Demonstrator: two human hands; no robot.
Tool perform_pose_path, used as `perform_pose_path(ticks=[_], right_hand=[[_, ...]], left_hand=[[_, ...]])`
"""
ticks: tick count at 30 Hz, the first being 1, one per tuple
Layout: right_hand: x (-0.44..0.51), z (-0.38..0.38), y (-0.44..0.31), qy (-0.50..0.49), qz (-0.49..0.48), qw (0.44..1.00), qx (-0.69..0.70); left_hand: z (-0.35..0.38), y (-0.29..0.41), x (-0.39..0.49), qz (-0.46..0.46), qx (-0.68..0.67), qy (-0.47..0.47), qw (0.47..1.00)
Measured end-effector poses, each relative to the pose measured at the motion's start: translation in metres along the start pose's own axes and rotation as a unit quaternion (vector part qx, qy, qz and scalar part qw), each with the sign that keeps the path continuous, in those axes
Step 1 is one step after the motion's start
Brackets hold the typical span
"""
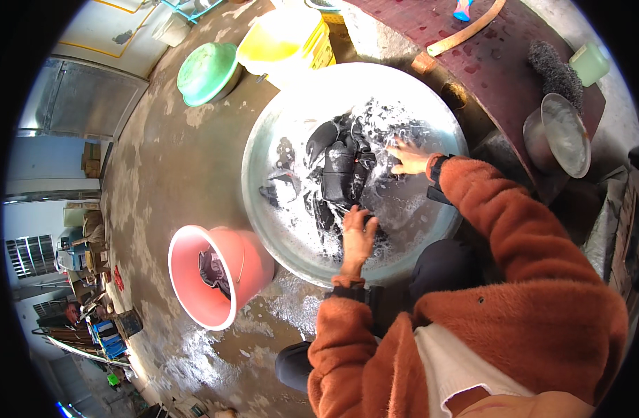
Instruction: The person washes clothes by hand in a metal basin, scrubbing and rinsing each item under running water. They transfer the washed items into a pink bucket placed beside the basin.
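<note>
A wide metal basin [250, 172] holds soapy water and soaked black clothing [339, 170], heaped up and wet with suds. My left hand [357, 237] is at the near edge of the clothing, fingers apart, touching or just above it. Over the sudsy water on the right side of the basin is my right hand [409, 157], its fingers spread and nothing gripped in it. Whether its fingertips touch the dark cloth beneath the foam cannot be told. Left of the basin, a pink bucket [254, 261] leans or lies tilted, with dark fabric [213, 269] inside.
Beyond the basin are a green plastic basin [207, 73] and a yellow container [283, 42]. To the right, a dark red board [487, 68] bears a hose piece [468, 28], a metal bowl [565, 136] and a pale green bottle [589, 64]. The concrete floor [157, 172] is wet.
</note>
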State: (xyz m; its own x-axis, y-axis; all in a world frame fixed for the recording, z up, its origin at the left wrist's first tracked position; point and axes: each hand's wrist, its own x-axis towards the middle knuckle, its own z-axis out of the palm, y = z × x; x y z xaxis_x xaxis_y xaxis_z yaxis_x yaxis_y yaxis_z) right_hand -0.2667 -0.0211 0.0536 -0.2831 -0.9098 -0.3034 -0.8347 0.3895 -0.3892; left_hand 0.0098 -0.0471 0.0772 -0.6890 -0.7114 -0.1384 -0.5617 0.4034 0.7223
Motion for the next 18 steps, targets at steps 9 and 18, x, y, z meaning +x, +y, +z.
perform_pose_path(ticks=[9,18], right_hand=[[-0.028,0.020,-0.011,-0.356,-0.124,0.926,0.010],[-0.030,-0.018,-0.027,0.073,-0.055,0.991,0.094]], left_hand=[[0.031,-0.066,0.013,-0.155,0.241,-0.064,0.956],[0.006,-0.035,0.018,-0.198,0.066,0.046,0.977]])
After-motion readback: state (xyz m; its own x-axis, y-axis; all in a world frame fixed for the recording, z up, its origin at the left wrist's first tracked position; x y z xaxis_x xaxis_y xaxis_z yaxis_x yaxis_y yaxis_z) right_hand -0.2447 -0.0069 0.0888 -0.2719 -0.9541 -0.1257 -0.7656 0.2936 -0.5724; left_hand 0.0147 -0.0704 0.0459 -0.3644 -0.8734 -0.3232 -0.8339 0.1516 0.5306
